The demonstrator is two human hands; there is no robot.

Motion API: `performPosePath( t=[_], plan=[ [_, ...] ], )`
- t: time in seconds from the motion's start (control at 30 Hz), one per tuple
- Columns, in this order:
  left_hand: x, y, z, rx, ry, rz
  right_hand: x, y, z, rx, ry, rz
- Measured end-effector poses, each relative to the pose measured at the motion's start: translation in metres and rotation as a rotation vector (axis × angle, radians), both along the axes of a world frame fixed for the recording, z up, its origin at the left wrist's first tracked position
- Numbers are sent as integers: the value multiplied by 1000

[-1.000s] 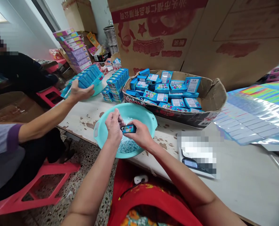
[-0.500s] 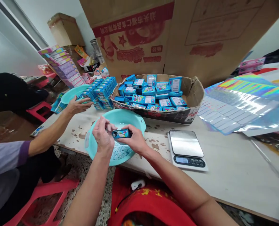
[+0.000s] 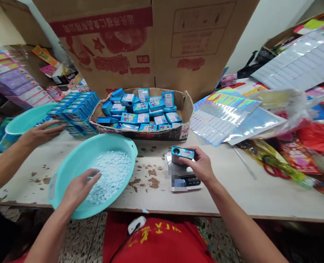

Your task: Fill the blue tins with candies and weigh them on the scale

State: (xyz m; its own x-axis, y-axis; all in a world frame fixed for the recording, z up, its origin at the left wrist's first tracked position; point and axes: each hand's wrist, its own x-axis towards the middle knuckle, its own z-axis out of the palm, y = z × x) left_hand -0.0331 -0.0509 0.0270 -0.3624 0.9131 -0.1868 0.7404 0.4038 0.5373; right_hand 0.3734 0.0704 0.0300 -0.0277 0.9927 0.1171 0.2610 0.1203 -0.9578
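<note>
My right hand point(image 3: 201, 164) grips a small blue box point(image 3: 183, 152) with a round dark hole in its top, just above the metal plate of a digital scale point(image 3: 191, 181); whether the box touches the plate cannot be made out. Over the turquoise basin point(image 3: 66, 179), my left hand point(image 3: 80, 188) has its fingers apart and holds nothing visible. Small pale blue candies point(image 3: 111, 175) lie in that basin. Behind it, a cut-down cardboard box point(image 3: 188, 117) holds several blue boxes point(image 3: 129, 118).
Stacked blue boxes point(image 3: 78, 109) stand at the left, beside a co-worker's hand point(image 3: 45, 133) and a second turquoise basin point(image 3: 16, 126). A large carton point(image 3: 162, 44) rises behind. Shiny sticker sheets point(image 3: 222, 118) and plastic packaging point(image 3: 296, 153) cover the right side.
My right hand has carried the blue box from over the basin to the scale. My left hand has come away from the box and opened. The view has swung right.
</note>
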Motion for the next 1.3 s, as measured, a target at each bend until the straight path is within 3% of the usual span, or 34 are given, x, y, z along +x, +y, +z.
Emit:
performPosePath(
  t=[0.1, 0.17, 0.27, 0.33, 0.4, 0.47, 0.6, 0.67, 0.73, 0.87, 0.93, 1.0, 1.07, 1.17, 1.23, 1.3],
  plan=[
    [12, 21, 17, 101, -1, 35, 14, -1, -8, 6, -28, -17],
    [28, 50, 36, 261, -7, 29, 20, -4, -5, 61, -1, -64],
    [61, 121, 61, 506, 1, -94, 29, -13, 3, 151, 85, -273],
    [87, 178, 68, 498, 15, -223, 35, -21, 7, 166, 122, -403],
    [114, 232, 64, 301, -19, -327, 43, -31, 10, 162, 129, -466],
    [138, 273, 51, 87, -91, -290, 53, -42, 11, 165, 113, -501],
    [163, 310, 19, -38, -176, -197, 81, -65, 7, 184, 75, -608],
    [162, 313, 14, -61, -214, -170, 93, -74, 4, 180, 67, -673],
    [154, 309, 23, -64, -251, -167, 99, -78, 5, 183, 54, -712],
    [138, 278, 72, 139, -364, -156, 83, -71, 21, 265, 26, -606],
    [136, 249, 97, 212, -499, -231, 62, -62, 36, 358, 11, -485],
    [142, 214, 111, 225, -700, -310, 32, -56, 50, 459, -22, -338],
    [156, 175, 112, 228, -888, -311, -1, -52, 61, 531, -99, -145],
    [183, 124, 102, 225, -1057, -241, -48, -49, 63, 583, -235, 117],
    [198, 103, 97, 222, -1119, -219, -66, -46, 58, 610, -242, 122],
    [202, 96, 97, 219, -1128, -278, -71, -43, 53, 594, -156, 31]
  ],
)
